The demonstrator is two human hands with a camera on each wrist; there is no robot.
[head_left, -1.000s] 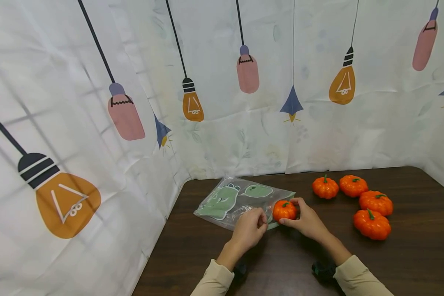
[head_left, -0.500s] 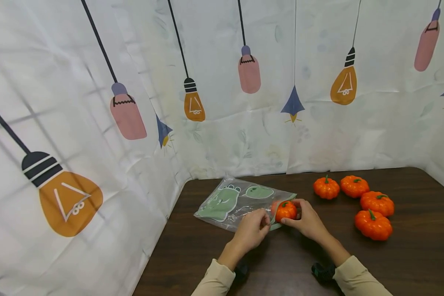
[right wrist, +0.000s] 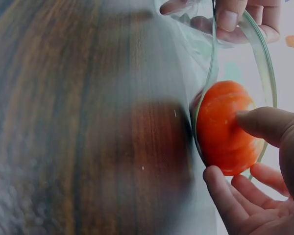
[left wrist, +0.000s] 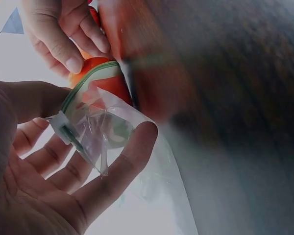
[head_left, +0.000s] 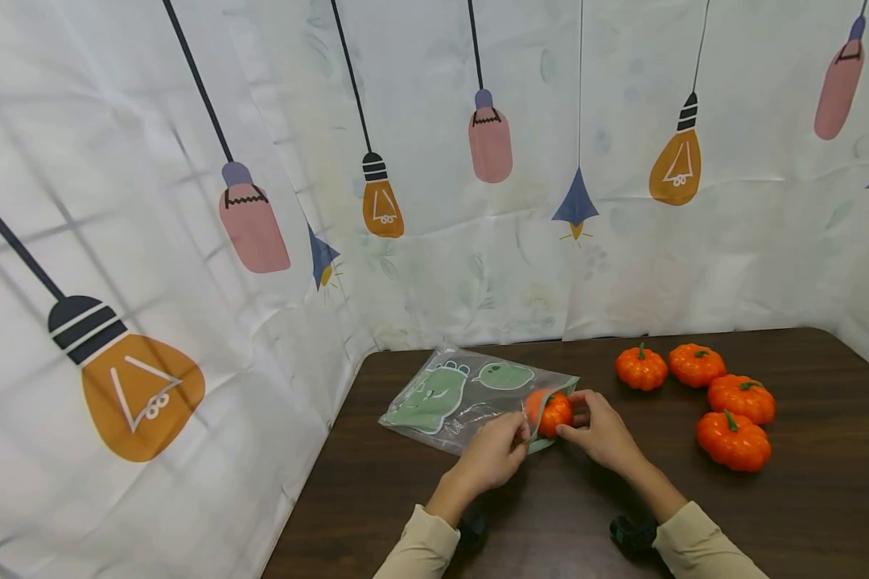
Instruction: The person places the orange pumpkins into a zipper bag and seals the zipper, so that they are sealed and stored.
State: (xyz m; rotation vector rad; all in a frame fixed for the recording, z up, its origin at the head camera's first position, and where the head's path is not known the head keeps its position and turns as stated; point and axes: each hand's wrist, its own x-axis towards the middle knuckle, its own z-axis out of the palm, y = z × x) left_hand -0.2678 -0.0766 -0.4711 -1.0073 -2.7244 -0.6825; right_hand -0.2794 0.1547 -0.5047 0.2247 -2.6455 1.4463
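A clear zip bag (head_left: 503,400) with green animal prints lies flat toward the left of the table. My left hand (head_left: 494,447) pinches the near corner of its mouth; the left wrist view shows thumb and fingers at the green zip (left wrist: 81,93) by a pale slider (left wrist: 62,128). A small orange toy pumpkin (head_left: 556,415) sits partly inside the mouth, seen through the plastic on its left side. My right hand (head_left: 601,434) holds it from the right, thumb (right wrist: 259,122) on its side and fingers curled below. In the right wrist view the zip edges stand apart around the pumpkin (right wrist: 227,128).
Several more orange pumpkins (head_left: 733,441) stand in a loose group on the right of the dark wooden table (head_left: 572,523). A white curtain (head_left: 434,273) printed with lamps hangs behind the table and along its left side.
The pumpkin has moved left from over the bag's opening to partly inside it, with my right hand following. My left hand keeps its place at the bag's edge.
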